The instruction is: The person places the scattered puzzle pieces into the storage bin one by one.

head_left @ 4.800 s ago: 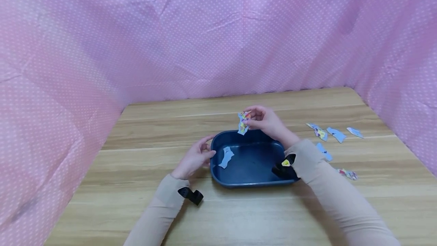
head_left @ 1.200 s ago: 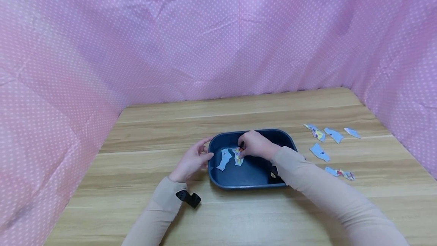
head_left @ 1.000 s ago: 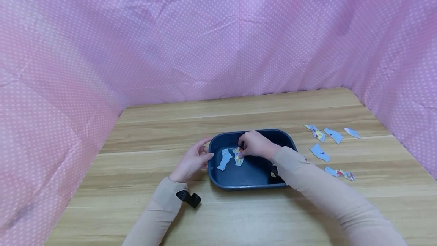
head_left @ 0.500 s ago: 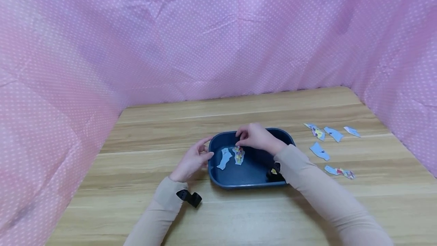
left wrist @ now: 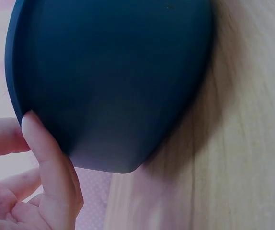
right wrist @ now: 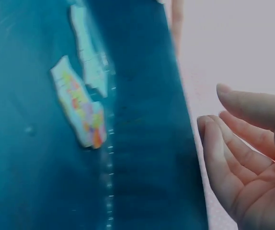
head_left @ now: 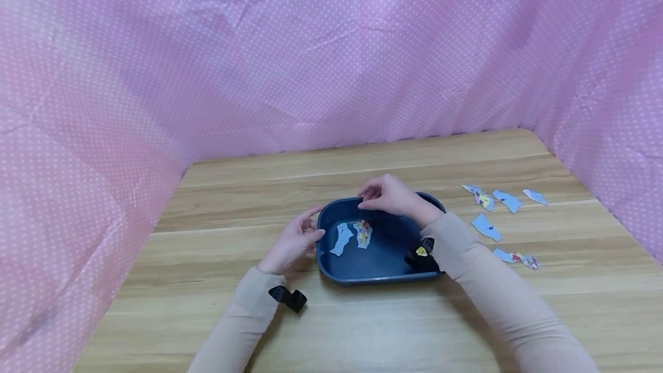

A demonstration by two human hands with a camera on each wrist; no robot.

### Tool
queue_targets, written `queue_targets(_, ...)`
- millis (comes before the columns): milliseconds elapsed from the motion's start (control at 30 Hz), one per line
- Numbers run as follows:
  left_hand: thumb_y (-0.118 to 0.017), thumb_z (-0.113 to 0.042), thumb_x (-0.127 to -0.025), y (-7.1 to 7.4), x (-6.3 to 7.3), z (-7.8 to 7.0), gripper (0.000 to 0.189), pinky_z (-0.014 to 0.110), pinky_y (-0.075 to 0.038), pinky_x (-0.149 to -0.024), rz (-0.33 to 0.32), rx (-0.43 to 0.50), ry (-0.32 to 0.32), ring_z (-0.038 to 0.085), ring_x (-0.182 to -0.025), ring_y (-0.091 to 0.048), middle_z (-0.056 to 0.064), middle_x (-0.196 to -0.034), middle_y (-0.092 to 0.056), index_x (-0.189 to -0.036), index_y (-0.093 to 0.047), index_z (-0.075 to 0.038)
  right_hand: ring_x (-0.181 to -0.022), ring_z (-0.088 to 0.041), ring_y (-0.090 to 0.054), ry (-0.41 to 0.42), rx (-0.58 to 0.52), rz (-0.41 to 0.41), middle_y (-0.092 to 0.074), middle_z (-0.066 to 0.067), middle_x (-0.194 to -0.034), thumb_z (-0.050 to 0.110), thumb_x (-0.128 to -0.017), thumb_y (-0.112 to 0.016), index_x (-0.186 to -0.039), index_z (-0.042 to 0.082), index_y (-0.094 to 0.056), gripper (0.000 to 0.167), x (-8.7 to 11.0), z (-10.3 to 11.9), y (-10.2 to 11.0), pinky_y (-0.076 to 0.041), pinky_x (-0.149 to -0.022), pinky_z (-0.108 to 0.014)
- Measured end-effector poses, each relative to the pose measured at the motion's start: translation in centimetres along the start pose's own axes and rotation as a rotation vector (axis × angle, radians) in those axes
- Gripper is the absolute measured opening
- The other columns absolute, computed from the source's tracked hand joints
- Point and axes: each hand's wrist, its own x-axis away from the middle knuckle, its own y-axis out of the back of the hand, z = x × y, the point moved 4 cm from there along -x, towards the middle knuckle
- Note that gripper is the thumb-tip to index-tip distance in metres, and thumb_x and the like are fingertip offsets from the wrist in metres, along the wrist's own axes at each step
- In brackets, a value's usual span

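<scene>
We watch the left hand (head_left: 295, 240) pinch the rim of the dark blue, round-cornered tray (head_left: 368, 265); the right hand (head_left: 395, 195), grip released, hovers over the far side, holding nothing! Inside, the jagged multicoloured paper-like piece (head_left: 364, 235) lies just beside the jagged pale blue paper-like piece (head_left: 342, 239). We'd brace the tray lightly and lift the right fingers clear, nudging neither.

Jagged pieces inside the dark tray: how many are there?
2: a mostly blue piece, nearer the left hand, and a multicoloured piece beside it. The right arm overlaps the tray; more may be hidden.
</scene>
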Motion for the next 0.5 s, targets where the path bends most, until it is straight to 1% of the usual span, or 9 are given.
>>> queue_targets(100,-0.057,-0.004,-0.092,0.0,0.0,-0.1,0.057,0.028,-0.052,-0.063,-0.002,-0.007,0.001,0.018,-0.072,-0.056,0.010,-0.097,-0.054,-0.143,-0.041,-0.024,-0.081,-0.018,-0.065,0.008,0.003,-0.025,-0.070,-0.012,-0.089,0.010,-0.083,-0.071,-0.102,-0.003,-0.067,0.024,0.1,0.5,0.9,-0.054,-0.074,-0.031)
queue_targets(233,-0.057,-0.004,-0.092,0.0,0.0,-0.2,0.057,0.028,-0.053,-0.063,-0.004,-0.015,0.006,0.018,-0.073,-0.056,0.011,-0.098,-0.054,-0.143,-0.041,-0.024,-0.081,-0.019,-0.065,-0.004,0.016,-0.071,-0.070,-0.013,-0.090,0.010,-0.083,-0.071,-0.103,-0.002,-0.068,0.023,0.3,1.1,2.6,-0.053,-0.072,-0.029)
queue_targets(400,-0.057,-0.004,-0.092,0.0,0.1,-0.3,0.057,0.029,-0.054,-0.065,-0.005,-0.021,0.004,0.019,-0.074,-0.057,0.011,-0.099,-0.054,-0.143,-0.042,-0.025,-0.078,-0.018,-0.064,-0.003,0.009,-0.115,-0.070,-0.014,-0.090,0.008,-0.083,-0.071,-0.103,-0.003,-0.068,0.023,0.6,1.6,4.8,-0.050,-0.068,-0.024)
queue_targets(500,-0.057,-0.004,-0.092,0.0,0.1,-0.2,0.057,0.030,-0.054,-0.066,-0.006,-0.024,0.005,0.019,-0.074,-0.057,0.011,-0.099,-0.054,-0.143,-0.041,-0.025,-0.077,-0.016,-0.064,-0.011,0.011,-0.140,-0.069,-0.014,-0.090,0.008,-0.083,-0.071,-0.103,-0.003,-0.068,0.023,1.0,1.8,6.0,-0.049,-0.069,-0.020)
